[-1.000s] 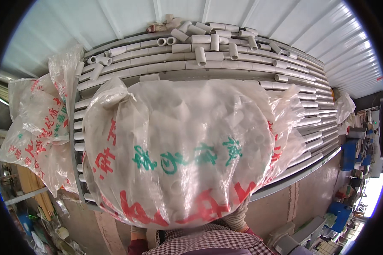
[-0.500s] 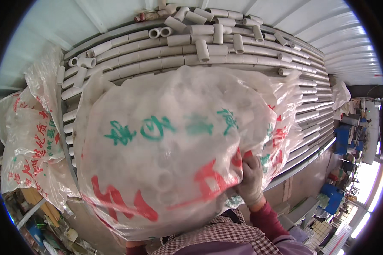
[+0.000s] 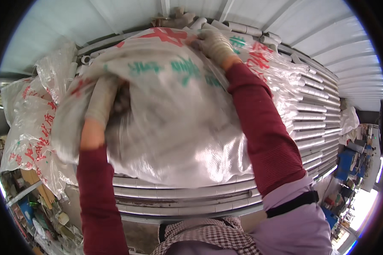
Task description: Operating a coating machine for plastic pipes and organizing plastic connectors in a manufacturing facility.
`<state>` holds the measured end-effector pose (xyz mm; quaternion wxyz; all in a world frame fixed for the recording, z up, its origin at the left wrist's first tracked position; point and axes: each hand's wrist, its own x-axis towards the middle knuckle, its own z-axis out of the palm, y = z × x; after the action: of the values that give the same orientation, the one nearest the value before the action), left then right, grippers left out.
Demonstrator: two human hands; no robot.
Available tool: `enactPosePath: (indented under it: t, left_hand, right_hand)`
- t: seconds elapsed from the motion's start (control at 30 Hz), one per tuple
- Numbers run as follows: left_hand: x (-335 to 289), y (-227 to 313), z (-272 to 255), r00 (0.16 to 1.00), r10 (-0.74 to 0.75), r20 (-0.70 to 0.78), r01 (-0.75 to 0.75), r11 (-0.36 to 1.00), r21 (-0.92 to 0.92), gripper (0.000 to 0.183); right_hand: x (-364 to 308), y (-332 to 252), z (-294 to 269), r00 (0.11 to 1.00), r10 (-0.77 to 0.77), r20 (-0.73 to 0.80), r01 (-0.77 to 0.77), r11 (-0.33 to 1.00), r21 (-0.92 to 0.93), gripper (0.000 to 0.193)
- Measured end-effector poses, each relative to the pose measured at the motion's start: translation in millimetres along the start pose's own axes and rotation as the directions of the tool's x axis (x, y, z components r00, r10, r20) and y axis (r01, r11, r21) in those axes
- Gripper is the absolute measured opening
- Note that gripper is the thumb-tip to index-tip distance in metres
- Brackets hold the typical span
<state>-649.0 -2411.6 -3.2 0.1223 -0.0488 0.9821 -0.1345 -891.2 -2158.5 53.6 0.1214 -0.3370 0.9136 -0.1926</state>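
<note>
A large translucent plastic bag (image 3: pixel 174 127) with red and green markings lies across the rack of pale grey pipe fittings. Both my hands wear light gloves and reach over the bag. My left hand (image 3: pixel 108 95) is closed in its folds at the left, where a dark gap shows beside the blurred fingers. Farther off, my right hand (image 3: pixel 215 44) grips the bag's far part, its fingers curled into the plastic. What the bag contains cannot be made out now.
Rows of pipe fittings (image 3: pixel 312 100) fill the slatted rack on the right, and more rows (image 3: pixel 178 210) show along its near edge. Another marked plastic bag (image 3: pixel 34 131) hangs at the left. Corrugated white panels (image 3: pixel 327 25) stand behind. Blue bins (image 3: pixel 347 161) sit far right.
The bag has moved away from my body and turned over onto the rack, uncovering the near rows. My left hand has come out from underneath; my right has moved from the near side to the far side.
</note>
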Motion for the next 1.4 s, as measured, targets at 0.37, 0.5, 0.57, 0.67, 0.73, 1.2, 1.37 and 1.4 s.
enactPosePath:
  t: [0.37,0.5,0.57,0.67,0.73,1.2,1.37,1.4]
  left_hand:
    - [57,-58,-10,0.818,-0.519,0.249,0.169,-0.197,-0.966,0.023]
    - [-84,113,-115,0.759,-0.57,-0.314,-0.062,0.417,-0.907,0.041]
    - [-171,170,-92,0.65,-0.516,-0.558,-0.041,0.71,-0.703,0.061]
    - [-254,193,4,0.817,-0.448,-0.362,0.118,0.746,-0.656,0.083]
    - [-226,191,29,0.671,-0.552,-0.495,0.105,0.731,-0.674,0.079]
    - [-46,96,-42,0.519,-0.272,-0.81,0.116,0.962,-0.249,0.059]
    - [47,60,-61,0.67,-0.299,-0.68,0.192,0.954,-0.23,0.053]
    - [74,45,-50,0.695,-0.288,-0.659,0.127,0.951,-0.282,0.053]
  right_hand:
    - [-324,-78,42,0.869,-0.226,-0.44,0.355,0.904,0.239,0.081]
    - [-353,-8,107,0.952,-0.04,-0.305,0.046,0.999,0.011,0.089]
    - [-338,2,103,0.892,-0.069,-0.447,0.107,0.992,0.06,0.086]
    - [-311,-16,90,0.843,-0.024,-0.537,0.075,0.995,0.073,0.082]
    - [-303,-15,88,0.803,-0.016,-0.596,0.039,0.999,0.025,0.079]
    - [-110,7,30,0.882,-0.033,-0.47,-0.023,0.993,-0.113,0.06]
    - [-20,36,-1,0.942,0.032,-0.335,-0.011,0.998,0.065,0.051]
    - [-1,44,6,0.938,0.026,-0.347,0.0,0.997,0.076,0.051]
